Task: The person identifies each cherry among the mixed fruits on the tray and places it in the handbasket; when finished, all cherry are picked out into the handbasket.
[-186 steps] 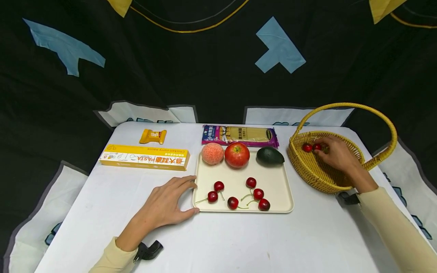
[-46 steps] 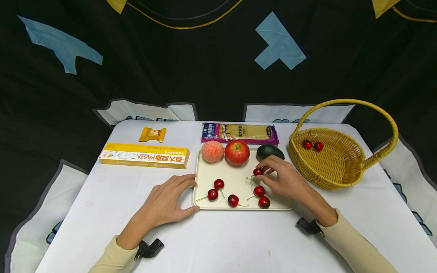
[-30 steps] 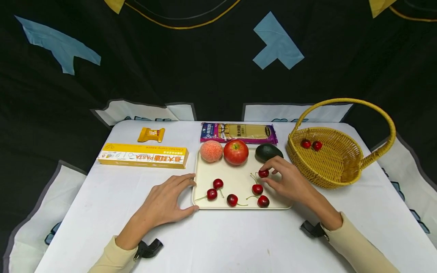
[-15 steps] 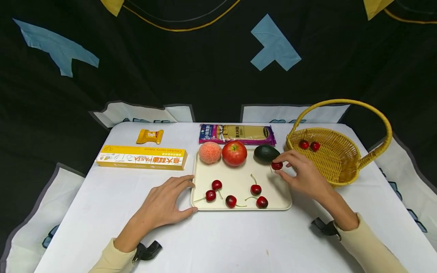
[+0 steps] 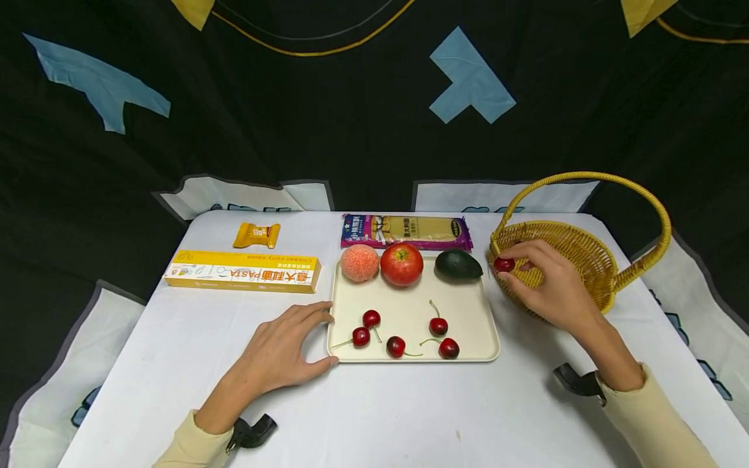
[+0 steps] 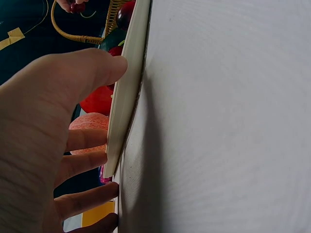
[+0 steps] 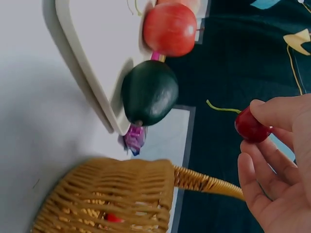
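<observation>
My right hand [image 5: 552, 286] pinches a cherry [image 7: 252, 124] between thumb and fingertips, its green stem sticking out. In the head view the hand overlaps the near-left side of the yellow wicker basket [image 5: 585, 250]; a bit of red shows through the weave in the right wrist view. My left hand [image 5: 287, 344] rests at the left end of the cream tray [image 5: 409, 299], thumb and fingertips against its rim [image 6: 127, 92]. On the tray lie several stemmed cherries [image 5: 437, 325], a red apple [image 5: 402, 264], a pinkish textured ball-shaped fruit [image 5: 359, 262] and an avocado [image 5: 459, 265].
Behind the tray lies a purple pasta packet [image 5: 406, 231]. To the left are a yellow-and-white pasta box [image 5: 242, 270] and a small yellow wrapped snack [image 5: 256, 235]. The basket's tall arched handle [image 5: 664, 221] rises at the right. A dark cloth hangs behind the table.
My right hand was in the basket earlier, then picked a cherry off the tray's right side and carried it rightward to the basket. My left hand stays at the tray's edge.
</observation>
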Tool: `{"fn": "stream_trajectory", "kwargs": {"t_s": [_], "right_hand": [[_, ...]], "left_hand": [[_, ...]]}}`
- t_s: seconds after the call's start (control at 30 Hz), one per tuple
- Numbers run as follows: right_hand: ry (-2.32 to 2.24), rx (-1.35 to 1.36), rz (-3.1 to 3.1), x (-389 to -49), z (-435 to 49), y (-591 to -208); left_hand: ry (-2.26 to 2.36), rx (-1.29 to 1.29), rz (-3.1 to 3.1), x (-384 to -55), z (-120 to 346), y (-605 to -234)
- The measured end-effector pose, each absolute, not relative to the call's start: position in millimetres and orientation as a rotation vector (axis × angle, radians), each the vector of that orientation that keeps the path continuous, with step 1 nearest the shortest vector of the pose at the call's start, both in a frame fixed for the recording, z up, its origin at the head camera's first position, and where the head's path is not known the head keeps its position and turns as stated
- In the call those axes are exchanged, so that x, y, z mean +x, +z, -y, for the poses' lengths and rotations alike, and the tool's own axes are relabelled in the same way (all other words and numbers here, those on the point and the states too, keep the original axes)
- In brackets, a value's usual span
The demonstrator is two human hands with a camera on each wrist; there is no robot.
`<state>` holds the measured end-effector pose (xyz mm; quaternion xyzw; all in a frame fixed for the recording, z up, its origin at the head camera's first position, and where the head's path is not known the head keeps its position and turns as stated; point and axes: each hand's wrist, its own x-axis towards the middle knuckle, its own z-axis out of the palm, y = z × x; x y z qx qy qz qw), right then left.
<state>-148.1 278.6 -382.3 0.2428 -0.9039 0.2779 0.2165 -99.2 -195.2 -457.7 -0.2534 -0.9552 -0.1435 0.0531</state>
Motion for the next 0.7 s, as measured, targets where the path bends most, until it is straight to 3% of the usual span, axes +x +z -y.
{"fn": "stream_trajectory", "kwargs": {"t_s": [0.7], "right_hand": [[0.791,0.446,2.534,-166,-321,-403]], "left_hand": [[-0.443,-0.769,2.893,-99,196,-460]]}}
